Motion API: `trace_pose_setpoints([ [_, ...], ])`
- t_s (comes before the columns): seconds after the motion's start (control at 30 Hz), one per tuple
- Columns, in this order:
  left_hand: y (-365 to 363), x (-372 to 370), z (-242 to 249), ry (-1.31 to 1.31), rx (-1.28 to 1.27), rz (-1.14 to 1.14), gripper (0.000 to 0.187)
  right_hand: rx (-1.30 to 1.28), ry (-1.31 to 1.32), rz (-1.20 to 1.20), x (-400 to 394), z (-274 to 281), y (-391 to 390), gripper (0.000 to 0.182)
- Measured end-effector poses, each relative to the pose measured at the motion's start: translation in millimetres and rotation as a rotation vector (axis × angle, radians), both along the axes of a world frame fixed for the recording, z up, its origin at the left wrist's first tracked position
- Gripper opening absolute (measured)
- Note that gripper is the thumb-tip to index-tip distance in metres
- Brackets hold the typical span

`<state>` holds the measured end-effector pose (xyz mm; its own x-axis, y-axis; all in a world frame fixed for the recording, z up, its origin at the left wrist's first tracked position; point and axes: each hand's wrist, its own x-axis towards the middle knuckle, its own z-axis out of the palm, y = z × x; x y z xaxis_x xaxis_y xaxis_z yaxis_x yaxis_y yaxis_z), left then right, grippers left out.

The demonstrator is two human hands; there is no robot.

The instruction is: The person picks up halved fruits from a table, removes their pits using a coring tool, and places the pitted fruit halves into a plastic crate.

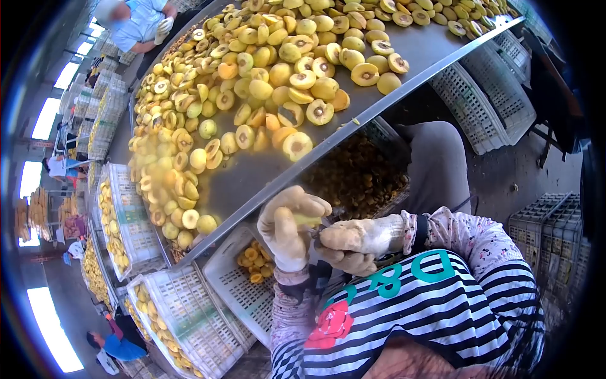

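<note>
My left hand (287, 228), in a pale work glove, is raised near the table's front edge with its fingers curled round a yellow piece of fruit (307, 221), mostly hidden by the glove. Close beside it, my right hand (358, 240), gloved too, is closed with its fingertips pointing at the left. A small thin, greyish thing shows between the two hands; I cannot make out what it is. Behind them, a metal table (252, 183) carries a big heap of yellow apricot-like fruit (265, 82), many cut in half with brown pits showing.
Below the table edge stands a container of dark pits or scraps (360, 174). A white crate (243, 278) with some fruit sits by my left arm. More fruit-filled crates (183, 316) stand at left, other crates (473, 101) at right. A co-worker (136, 28) sits across the table.
</note>
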<state>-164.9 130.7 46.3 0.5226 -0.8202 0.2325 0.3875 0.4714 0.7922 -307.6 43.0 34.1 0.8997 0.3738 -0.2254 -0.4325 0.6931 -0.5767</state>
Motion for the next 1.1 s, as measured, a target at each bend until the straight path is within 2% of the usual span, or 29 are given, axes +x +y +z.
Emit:
trace_pose_setpoints([
  [0.07, -3.3, 7.2, 0.7, -0.078, 0.096, -0.074, 0.034, -0.676, 0.045, -0.111, 1.4, 14.8, -2.7, 0.043],
  [0.1, -3.3, 8.5, 4.9, -0.086, 0.162, -0.115, 0.033, -0.745, 0.037, -0.115, 3.6, 9.4, -5.3, 0.047],
  [0.2, -7.0, 17.7, 5.0, -0.096, 0.278, -0.250, 0.030, -1.098, -0.210, -0.543, -0.1, -11.5, 10.9, 0.051],
  [0.27, -7.6, 20.2, 3.6, -0.093, 0.382, -0.281, 0.031, -1.176, -0.142, -0.394, -1.3, -11.9, 3.6, 0.055],
  [0.47, -11.3, 4.2, -0.2, -0.001, 0.435, 0.000, 0.027, -1.389, -0.050, -0.210, 6.7, 3.8, -9.4, 0.053],
  [0.6, -13.7, 0.3, -0.6, 0.144, 0.464, 0.088, 0.029, -1.437, -0.002, -0.180, 13.7, 4.5, -11.7, 0.050],
  [0.67, -15.5, -0.4, 2.7, 0.147, 0.464, 0.148, 0.031, -1.169, -0.053, -0.492, 12.5, -15.5, 3.1, 0.040],
  [0.7, -16.0, 1.1, 1.6, 0.212, 0.507, 0.144, 0.034, -1.089, -0.067, -0.506, 13.5, -28.1, 7.0, 0.032],
  [0.73, -12.5, 0.4, 8.1, 0.334, 0.426, 0.117, 0.037, -0.698, -0.026, -0.587, 18.6, -40.2, 14.4, 0.025],
  [0.77, -12.2, 6.4, 4.1, 0.381, 0.495, 0.113, 0.039, -0.890, -0.113, -0.638, 19.1, -40.0, 14.8, 0.017],
  [0.8, -8.2, 12.7, -15.9, 0.542, 0.372, 0.095, 0.035, -0.786, 0.087, -0.660, 15.8, -22.0, 15.9, 0.017],
  [0.83, -8.3, 16.3, -34.4, 0.761, 0.143, 0.055, 0.032, -0.588, 0.060, -0.725, 15.6, -35.4, 11.6, 0.009],
  [0.87, -2.1, 21.4, -41.0, 0.824, 0.111, 0.025, 0.027, -0.387, 0.035, -0.781, 16.3, -49.4, 6.1, 0.010],
  [0.9, 6.4, 21.9, -38.7, 0.856, 0.130, 0.055, 0.023, -0.474, -0.132, -0.769, 14.9, -49.9, 4.5, 0.012],
  [0.93, 19.5, 16.6, -36.5, 0.738, 0.181, 0.079, 0.029, -0.549, -0.299, -0.768, 15.3, -50.6, 2.1, 0.015],
  [1.0, 34.8, 2.2, -51.8, 0.458, 0.357, 0.057, 0.035, -0.559, -0.063, -0.809, 13.9, -65.0, 3.7, 0.019],
  [1.03, 45.4, -3.3, -75.1, 0.328, 0.457, 0.019, 0.037, -0.539, 0.059, -0.808, 10.4, -70.2, -0.5, 0.021],
  [1.07, 53.4, -12.2, -97.6, 0.191, 0.552, -0.035, 0.040, -0.565, 0.142, -0.847, 8.7, -52.6, 4.2, 0.022],
  [1.1, 61.3, -24.7, -102.7, 0.267, 0.590, -0.114, 0.040, -0.539, 0.108, -0.818, 4.8, -51.2, 0.5, 0.024],
])
